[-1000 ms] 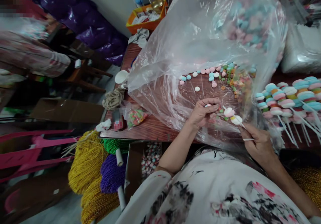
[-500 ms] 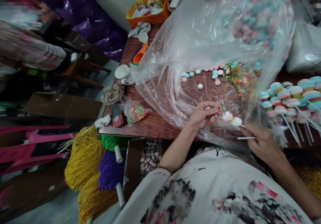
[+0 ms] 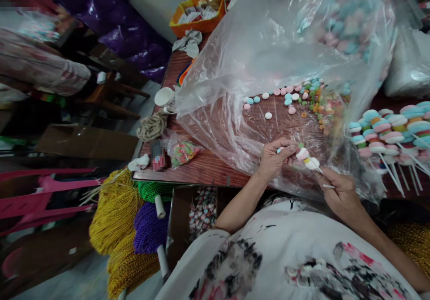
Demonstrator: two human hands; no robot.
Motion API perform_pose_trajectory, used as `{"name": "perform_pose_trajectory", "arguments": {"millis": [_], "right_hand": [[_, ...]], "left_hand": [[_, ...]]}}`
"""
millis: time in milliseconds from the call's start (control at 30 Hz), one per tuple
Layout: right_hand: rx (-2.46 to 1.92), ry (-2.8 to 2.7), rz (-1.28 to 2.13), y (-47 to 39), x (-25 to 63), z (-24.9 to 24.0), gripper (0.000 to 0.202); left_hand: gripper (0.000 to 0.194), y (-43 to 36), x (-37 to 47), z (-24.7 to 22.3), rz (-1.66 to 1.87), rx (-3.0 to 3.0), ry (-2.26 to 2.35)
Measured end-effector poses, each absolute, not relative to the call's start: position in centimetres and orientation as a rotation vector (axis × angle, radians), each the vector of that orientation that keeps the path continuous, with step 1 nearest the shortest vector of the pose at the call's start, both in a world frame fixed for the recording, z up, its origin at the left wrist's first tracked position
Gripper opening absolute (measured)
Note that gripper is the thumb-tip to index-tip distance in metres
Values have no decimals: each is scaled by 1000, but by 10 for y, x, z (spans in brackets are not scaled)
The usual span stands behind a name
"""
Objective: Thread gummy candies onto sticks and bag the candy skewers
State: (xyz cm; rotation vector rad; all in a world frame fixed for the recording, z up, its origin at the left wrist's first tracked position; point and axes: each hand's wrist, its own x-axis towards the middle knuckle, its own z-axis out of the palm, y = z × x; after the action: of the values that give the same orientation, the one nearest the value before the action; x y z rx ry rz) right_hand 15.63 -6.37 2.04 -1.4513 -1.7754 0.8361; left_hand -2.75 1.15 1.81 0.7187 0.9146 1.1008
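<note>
My right hand (image 3: 341, 190) is closed on the white stick of a candy skewer (image 3: 311, 163); a second white stick end pokes out between its fingers. Pink and white pillow-shaped candies, with a yellow piece between them, are threaded on the skewer, and a green piece sits by its far end. My left hand (image 3: 276, 157) is closed at that far end, its thumb and forefinger pinched together. A small pale blue-white candy (image 3: 279, 150) shows in its grasp. Both hands are just above the clear plastic bag (image 3: 231, 129). Loose candies (image 3: 291, 110) lie farther in on the plastic.
Finished-looking candy skewers (image 3: 389, 129) are piled at right. A white cup (image 3: 164, 97), a rope coil (image 3: 152, 126) and a small candy bag (image 3: 183, 152) line the table's left edge. An orange bin (image 3: 198, 22) stands behind. Yellow cord bundles (image 3: 114, 215) hang below left.
My right hand has moved left with the skewer, bringing it closer to my left hand. The skewer's far end now meets the left fingertips.
</note>
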Motion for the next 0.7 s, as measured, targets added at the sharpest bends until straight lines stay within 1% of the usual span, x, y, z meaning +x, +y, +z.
{"name": "perform_pose_trajectory", "arguments": {"millis": [133, 233, 300, 467, 533, 700], "right_hand": [[-1400, -1604, 1044, -61, 146, 8, 24], [-1420, -1481, 1093, -60, 151, -4, 23], [-1433, -1477, 1062, -60, 156, -7, 22], [-1442, -1701, 953, -60, 159, 9, 22], [-1443, -1776, 930, -60, 157, 17, 24], [-1459, -1850, 854, -59, 154, 21, 29]], "left_hand": [[47, 10, -15, 22, 1137, 560, 951], [54, 13, -12, 26, 1175, 470, 952], [50, 17, -15, 28, 1168, 400, 946], [27, 19, -23, 30, 1171, 350, 885], [26, 17, -24, 29, 1169, 403, 875], [36, 11, -21, 27, 1140, 524, 918]]}}
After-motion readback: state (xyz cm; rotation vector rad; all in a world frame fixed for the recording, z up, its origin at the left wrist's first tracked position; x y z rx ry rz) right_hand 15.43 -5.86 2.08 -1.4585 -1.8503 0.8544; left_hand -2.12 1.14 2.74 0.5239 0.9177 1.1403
